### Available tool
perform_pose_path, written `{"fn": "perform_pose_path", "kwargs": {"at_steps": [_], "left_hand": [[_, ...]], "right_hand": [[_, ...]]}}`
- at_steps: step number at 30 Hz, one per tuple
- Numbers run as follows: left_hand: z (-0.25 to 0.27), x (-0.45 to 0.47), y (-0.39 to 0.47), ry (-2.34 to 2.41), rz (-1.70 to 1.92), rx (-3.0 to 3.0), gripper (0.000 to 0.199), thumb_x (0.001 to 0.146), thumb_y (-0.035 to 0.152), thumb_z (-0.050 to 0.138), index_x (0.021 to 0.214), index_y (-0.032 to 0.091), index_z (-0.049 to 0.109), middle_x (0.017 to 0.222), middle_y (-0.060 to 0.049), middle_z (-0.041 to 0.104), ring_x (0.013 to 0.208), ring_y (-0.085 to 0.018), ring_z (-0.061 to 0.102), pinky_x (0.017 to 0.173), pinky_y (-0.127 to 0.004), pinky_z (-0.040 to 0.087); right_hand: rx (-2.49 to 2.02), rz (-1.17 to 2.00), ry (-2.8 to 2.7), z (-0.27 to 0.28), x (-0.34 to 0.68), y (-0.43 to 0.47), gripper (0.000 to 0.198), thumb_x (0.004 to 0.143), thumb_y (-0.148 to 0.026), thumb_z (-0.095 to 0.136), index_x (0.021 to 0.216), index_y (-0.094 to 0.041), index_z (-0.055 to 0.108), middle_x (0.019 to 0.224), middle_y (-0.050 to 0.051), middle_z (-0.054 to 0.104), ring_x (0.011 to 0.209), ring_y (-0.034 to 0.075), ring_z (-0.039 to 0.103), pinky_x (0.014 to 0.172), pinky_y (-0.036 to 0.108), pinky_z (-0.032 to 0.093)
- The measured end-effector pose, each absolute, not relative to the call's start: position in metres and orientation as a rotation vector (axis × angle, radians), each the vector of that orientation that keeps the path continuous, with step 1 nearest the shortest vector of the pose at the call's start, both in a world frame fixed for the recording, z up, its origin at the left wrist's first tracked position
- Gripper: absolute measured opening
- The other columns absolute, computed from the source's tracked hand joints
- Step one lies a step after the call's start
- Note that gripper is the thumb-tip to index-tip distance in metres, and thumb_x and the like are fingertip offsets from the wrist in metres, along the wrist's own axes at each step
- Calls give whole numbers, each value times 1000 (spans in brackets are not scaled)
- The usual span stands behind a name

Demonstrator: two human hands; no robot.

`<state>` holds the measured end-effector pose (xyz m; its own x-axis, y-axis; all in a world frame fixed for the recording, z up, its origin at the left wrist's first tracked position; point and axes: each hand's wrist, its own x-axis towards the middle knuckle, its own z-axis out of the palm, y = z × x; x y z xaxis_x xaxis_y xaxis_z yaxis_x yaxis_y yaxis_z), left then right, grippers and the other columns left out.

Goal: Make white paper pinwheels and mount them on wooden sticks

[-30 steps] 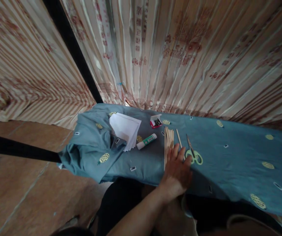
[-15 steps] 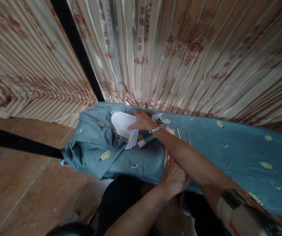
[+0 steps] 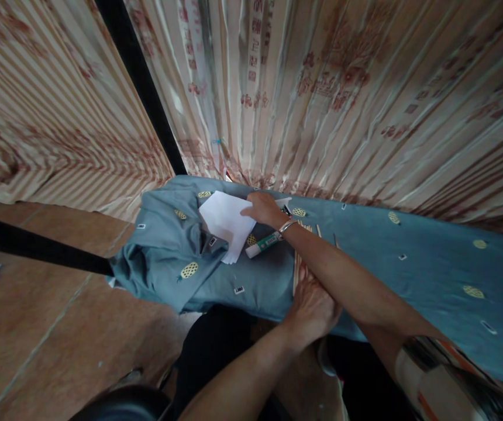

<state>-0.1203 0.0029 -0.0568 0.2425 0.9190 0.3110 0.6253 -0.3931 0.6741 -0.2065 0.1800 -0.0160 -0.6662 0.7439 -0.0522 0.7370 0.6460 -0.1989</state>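
A stack of white paper (image 3: 225, 215) with fanned lower edges lies on the blue cloth. My right hand (image 3: 264, 209), a bracelet at its wrist, pinches the right edge of the paper between thumb and fingers. Just below this hand lies a green and white glue stick (image 3: 262, 244). Under my crossing right forearm, my left hand (image 3: 312, 307) is closed over the near end of a row of thin wooden sticks (image 3: 296, 275); its fingertips are partly hidden. Beside the right wrist a small dark item (image 3: 285, 210) shows, half covered.
The blue cloth with yellow pineapples (image 3: 409, 280) covers a long narrow surface. A patterned curtain (image 3: 321, 117) hangs along its far side. Dark poles (image 3: 144, 88) stand at the left. Another thin stick (image 3: 319, 230) and a slim dark tool (image 3: 336, 240) lie right of the row.
My right hand has shifted slightly right and closed from a spread grip to a pinch at the paper's edge. The paper lies flatter and turned. My left hand stays on the sticks.
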Motion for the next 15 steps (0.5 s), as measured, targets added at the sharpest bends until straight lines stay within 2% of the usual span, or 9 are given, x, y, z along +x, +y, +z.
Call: {"fn": "perform_pose_path", "kwargs": {"at_steps": [3,6,10,15], "left_hand": [[-54,-119,5,1419,985,2086,49,93,26,46,140,15,53,131,-16,67,136,-35,51,122,-61,29],[-54,-118,5,1400,1008,2096,48,93,24,45,140,19,53,142,-13,61,140,-33,47,122,-57,32],[-56,-118,4,1383,991,2106,47,92,23,47,139,19,54,143,-13,60,137,-34,51,120,-59,34],[-57,-118,4,1364,1021,2101,45,91,22,47,135,21,57,143,-12,60,135,-32,53,120,-54,35]], "right_hand": [[-1322,267,-2777,-14,-208,179,34,94,-33,59,115,-9,70,120,19,73,113,30,68,93,37,51],[-1348,203,-2754,-13,-209,177,34,101,-27,46,111,-9,73,115,22,74,110,30,70,92,38,51],[-1304,134,-2777,-12,-209,170,34,98,-15,43,107,-5,75,108,26,75,106,33,71,90,41,52],[-1227,115,-2805,-7,-210,165,33,95,-8,44,104,-8,76,107,22,76,109,31,70,91,40,51]]}}
